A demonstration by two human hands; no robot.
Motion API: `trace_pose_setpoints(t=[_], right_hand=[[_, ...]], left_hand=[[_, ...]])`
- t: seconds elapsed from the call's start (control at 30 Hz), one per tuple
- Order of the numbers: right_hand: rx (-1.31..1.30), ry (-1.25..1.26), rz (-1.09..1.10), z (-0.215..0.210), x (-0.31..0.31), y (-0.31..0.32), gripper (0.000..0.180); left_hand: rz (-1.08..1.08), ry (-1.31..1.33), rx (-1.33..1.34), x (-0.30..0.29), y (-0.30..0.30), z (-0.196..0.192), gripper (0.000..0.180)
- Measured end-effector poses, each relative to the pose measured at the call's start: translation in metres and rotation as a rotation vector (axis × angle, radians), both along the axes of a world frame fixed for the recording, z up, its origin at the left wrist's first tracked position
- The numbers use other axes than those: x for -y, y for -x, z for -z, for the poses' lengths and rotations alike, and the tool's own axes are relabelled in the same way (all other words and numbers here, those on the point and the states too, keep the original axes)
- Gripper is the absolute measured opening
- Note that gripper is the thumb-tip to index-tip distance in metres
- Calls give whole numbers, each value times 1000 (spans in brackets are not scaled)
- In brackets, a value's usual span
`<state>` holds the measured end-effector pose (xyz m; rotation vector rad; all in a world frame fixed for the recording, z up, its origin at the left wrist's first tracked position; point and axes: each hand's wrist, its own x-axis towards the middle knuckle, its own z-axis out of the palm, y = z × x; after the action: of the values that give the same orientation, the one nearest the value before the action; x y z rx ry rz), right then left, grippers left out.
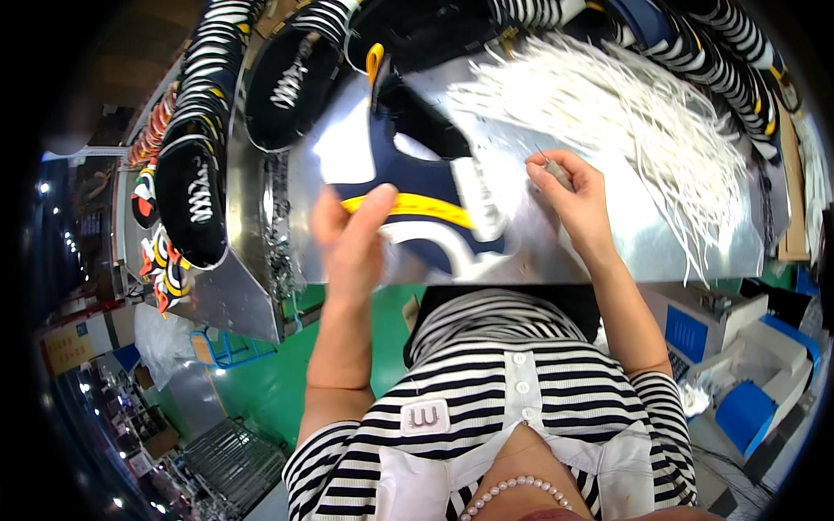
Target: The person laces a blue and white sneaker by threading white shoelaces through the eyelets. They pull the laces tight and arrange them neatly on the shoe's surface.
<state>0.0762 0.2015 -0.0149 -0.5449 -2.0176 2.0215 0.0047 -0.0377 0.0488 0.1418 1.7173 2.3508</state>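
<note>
My left hand [352, 239] is closed on the edge of a navy shoe upper [404, 174], its thumb lying by the yellow stripe. The upper has white panels, a yellow pull loop at the heel and white lacing along its right side; it is slightly blurred. To the right, my right hand [575, 195] pinches a small hand tool with a grey handle [560, 174] and a thin needle-like tip, apart from the upper. Just beyond that hand lies a heap of white shoelaces [599, 100].
A metal worktable [530, 252] lies under my hands. Black laced uppers [291, 91] stand at the far left, next to a long nested row of uppers [217, 61]. Another row [721, 65] curves along the far right. Orange and white pieces [161, 265] sit at the left edge.
</note>
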Motion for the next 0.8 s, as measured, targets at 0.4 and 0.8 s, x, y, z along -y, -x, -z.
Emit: trace_pose_setpoints(t=[0.4, 0.8], right_hand=[[-29, -900, 89, 48, -28, 107, 24], [-107, -357, 4, 30, -33, 83, 13]], left_hand=[[-239, 1268, -1082, 8, 326, 96, 37], [-177, 1229, -1622, -174, 265, 0, 63]])
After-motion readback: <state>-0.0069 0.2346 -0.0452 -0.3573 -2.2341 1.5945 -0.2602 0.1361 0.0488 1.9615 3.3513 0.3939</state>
